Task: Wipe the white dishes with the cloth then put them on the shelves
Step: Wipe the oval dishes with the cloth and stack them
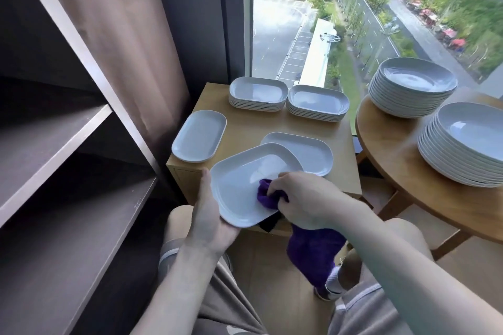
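Note:
My left hand [208, 215] holds a white oblong dish [245, 174] by its near-left edge, tilted above the small wooden table [245, 122]. My right hand [302, 200] grips a bunched purple cloth [268, 194] and presses it onto the dish's inner face; the rest of the cloth hangs below my wrist. Another oblong dish [307, 152] lies on the table just behind the held one. A third single dish [200, 135] lies at the table's left edge. Dark shelves [62, 149] stand to my left.
Two stacks of oblong dishes [258, 94] [317, 103] sit at the back of the small table. A round wooden table [392, 149] on the right carries two tall stacks of round plates [411, 87] [468, 141]. A brown curtain [117, 35] and a window lie behind.

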Action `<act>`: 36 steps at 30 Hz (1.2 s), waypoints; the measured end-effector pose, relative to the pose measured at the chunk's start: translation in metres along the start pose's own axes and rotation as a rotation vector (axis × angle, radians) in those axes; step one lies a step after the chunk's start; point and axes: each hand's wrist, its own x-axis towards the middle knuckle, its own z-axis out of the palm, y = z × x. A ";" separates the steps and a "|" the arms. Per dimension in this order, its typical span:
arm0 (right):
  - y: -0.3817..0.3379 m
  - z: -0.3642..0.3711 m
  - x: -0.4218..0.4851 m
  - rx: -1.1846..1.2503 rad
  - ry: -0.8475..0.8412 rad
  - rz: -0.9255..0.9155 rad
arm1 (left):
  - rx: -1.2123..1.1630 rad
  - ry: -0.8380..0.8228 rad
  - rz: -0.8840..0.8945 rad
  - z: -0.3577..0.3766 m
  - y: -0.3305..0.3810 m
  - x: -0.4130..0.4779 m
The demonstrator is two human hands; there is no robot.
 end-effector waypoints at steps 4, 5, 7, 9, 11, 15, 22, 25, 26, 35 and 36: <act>0.039 -0.003 0.004 -0.003 0.076 0.140 | 0.023 0.042 -0.013 0.003 -0.004 -0.002; 0.046 -0.001 0.004 0.007 0.126 0.159 | 0.047 0.037 -0.029 0.004 -0.006 -0.002; 0.059 0.006 0.003 0.048 0.240 0.187 | 0.094 0.009 -0.079 0.010 -0.010 -0.001; 0.067 0.014 0.002 0.097 0.347 0.209 | 0.104 0.009 -0.131 0.016 -0.013 0.004; 0.074 0.021 0.000 0.159 0.442 0.223 | 0.160 0.042 -0.132 0.020 -0.014 0.012; 0.087 0.028 -0.003 0.287 0.575 0.238 | 0.306 0.110 -0.095 0.033 -0.008 0.030; 0.112 0.037 -0.008 0.352 0.579 0.276 | 0.452 0.288 -0.027 0.041 0.004 0.089; 0.120 0.040 -0.011 0.368 0.571 0.297 | 0.526 0.400 0.007 0.049 0.002 0.124; 0.121 0.041 -0.012 0.375 0.576 0.303 | 0.551 0.429 0.011 0.052 0.000 0.133; 0.131 0.043 -0.020 0.395 0.602 0.313 | 0.803 0.479 0.109 0.053 -0.016 0.178; 0.132 0.043 -0.020 0.396 0.599 0.314 | 0.890 0.472 0.146 0.051 -0.017 0.180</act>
